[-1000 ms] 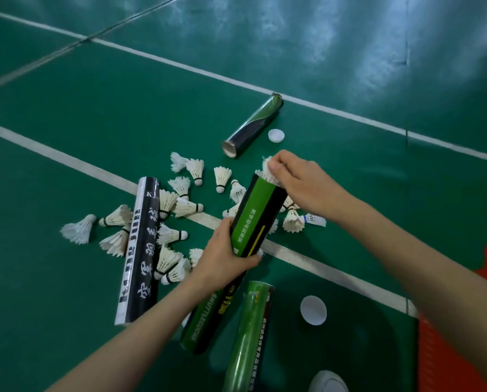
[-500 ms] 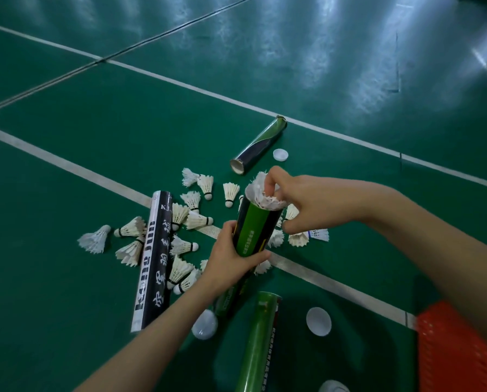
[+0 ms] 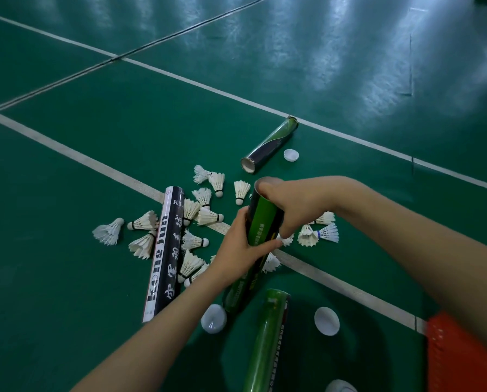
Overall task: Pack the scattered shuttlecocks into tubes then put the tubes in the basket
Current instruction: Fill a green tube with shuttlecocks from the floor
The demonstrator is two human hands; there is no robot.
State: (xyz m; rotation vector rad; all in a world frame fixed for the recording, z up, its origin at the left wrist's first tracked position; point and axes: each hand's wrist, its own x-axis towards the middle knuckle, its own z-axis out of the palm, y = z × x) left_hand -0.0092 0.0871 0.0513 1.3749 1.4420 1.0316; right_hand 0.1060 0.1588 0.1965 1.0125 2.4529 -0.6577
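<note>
Shuttlecock sunk into tube (image 3: 265, 222); right hand (image 3: 290, 202) over mouth, left hand (image 3: 239, 247) gripping

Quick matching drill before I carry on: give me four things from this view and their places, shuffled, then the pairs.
1. black tube with white lettering
2. green-and-black cardboard tube
3. dark glossy tube, mouth open
4. orange mesh basket

A. in the left hand's grip
B. bottom right corner
C. lying among white feather shuttlecocks, left
D. farthest away, beside a small white cap

Pairs: 1-C, 2-A, 3-D, 4-B.
</note>
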